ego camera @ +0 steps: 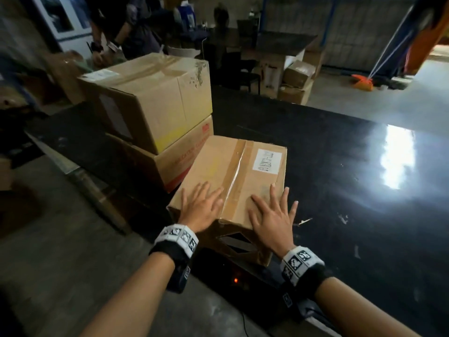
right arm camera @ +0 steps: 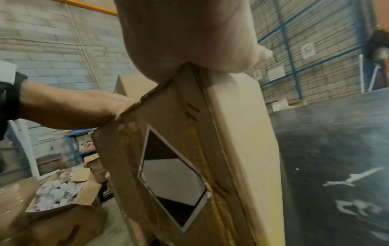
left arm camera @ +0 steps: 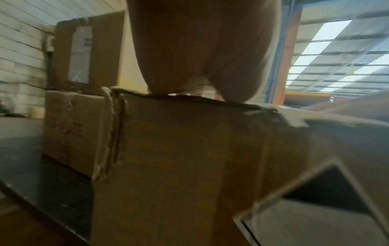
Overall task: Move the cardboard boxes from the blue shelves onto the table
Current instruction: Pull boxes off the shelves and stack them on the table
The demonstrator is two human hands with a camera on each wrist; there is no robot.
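Note:
A taped cardboard box [ego camera: 233, 171] with a white label lies on the black table [ego camera: 340, 166] near its front edge. Its near end bears a black-and-white diamond mark [right arm camera: 170, 176]. My left hand [ego camera: 201, 205] rests flat on the box's top near the left corner, fingers straight. My right hand [ego camera: 272, 212] lies flat on the top by the right corner, fingers spread. In the left wrist view the palm [left arm camera: 200, 50] presses on the box's upper edge [left arm camera: 189, 149]. Two larger boxes stand stacked just left of it, one [ego camera: 150, 98] on top of the other [ego camera: 179, 164].
Another person [ego camera: 126, 27] stands behind the stacked boxes at the far left. More cartons [ego camera: 296, 81] sit on the floor beyond the table. An open carton of white scraps [right arm camera: 58, 193] lies on the floor to the left. Blue racking [right arm camera: 290, 50] lines the wall.

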